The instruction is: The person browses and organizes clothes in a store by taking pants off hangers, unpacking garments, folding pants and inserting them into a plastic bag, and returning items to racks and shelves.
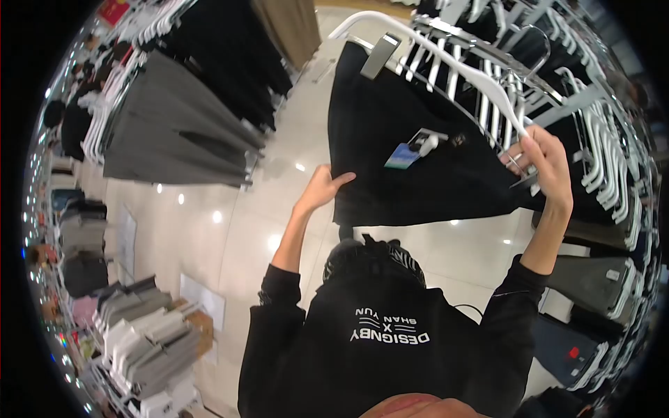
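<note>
A black garment, trousers or a skirt, is spread out in front of my body; its exact cut cannot be told. It hangs from a white hanger by a metal clip. A white and blue tag lies on the cloth. My left hand pinches the garment's left edge, thumb on the front and fingers behind. At the other end, my right hand is closed around the hanger's right end near its clip, partly hiding it.
Close behind the garment is a rack with several white hangers. Grey trousers and black trousers hang at the left. Folded clothes sit at lower left. Darker garments hang at right. The floor is shiny tile.
</note>
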`<state>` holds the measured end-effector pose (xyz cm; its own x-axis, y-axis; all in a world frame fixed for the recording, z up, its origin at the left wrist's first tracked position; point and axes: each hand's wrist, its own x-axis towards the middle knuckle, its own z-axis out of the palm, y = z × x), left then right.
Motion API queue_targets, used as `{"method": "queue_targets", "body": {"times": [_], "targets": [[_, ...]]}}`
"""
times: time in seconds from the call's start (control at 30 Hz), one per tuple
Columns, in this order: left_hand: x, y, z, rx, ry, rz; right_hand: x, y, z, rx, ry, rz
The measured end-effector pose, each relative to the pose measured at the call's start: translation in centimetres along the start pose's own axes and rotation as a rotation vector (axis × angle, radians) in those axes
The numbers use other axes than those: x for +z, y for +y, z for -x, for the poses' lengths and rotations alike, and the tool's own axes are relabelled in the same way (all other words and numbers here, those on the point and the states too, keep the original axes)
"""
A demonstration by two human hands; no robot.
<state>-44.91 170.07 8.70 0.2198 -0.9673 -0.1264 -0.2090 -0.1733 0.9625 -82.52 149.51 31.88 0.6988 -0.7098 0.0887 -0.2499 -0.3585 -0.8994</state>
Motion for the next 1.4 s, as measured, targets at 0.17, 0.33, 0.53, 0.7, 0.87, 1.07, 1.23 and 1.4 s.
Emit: {"method": "queue_targets", "body": {"times": [0.17,0.33,0.53,0.7,0.87,1.07,1.23,1.4], "targets": [[3.1,-0.1,-1.1,0.147,0.163,0.01,-3.3,-0.1,0.4,0.063,0.121,0.003],[4.0,0.2,-1.1,0.128,0.217,0.038,-4.0,0.2,1.5,0.086,0.126,-0.017],[3.4,-0.3,-1.2,-0.008,0.183,-0.061,-3.6,-0.7,2.9,0.082,0.122,-0.021],[5.0,-4.1,-0.5,0.0,0.186,-0.131,-0.9,-2.1,8.2,0.147,0.084,-0.061],[8.3,-6.4,2.1,0.055,-0.02,-0.197,4.6,-2.1,15.8,0.097,0.213,0.263],[10.3,-7.0,1.1,0.046,-0.256,-0.246,7.8,-3.8,19.9,0.319,0.363,0.232],[10.8,-7.7,0.1,0.035,-0.277,-0.202,9.6,-3.4,18.8,0.446,0.414,0.307],[10.2,-8.8,1.0,0.027,-0.286,-0.192,11.9,-0.5,13.9,0.385,0.602,0.386]]}}
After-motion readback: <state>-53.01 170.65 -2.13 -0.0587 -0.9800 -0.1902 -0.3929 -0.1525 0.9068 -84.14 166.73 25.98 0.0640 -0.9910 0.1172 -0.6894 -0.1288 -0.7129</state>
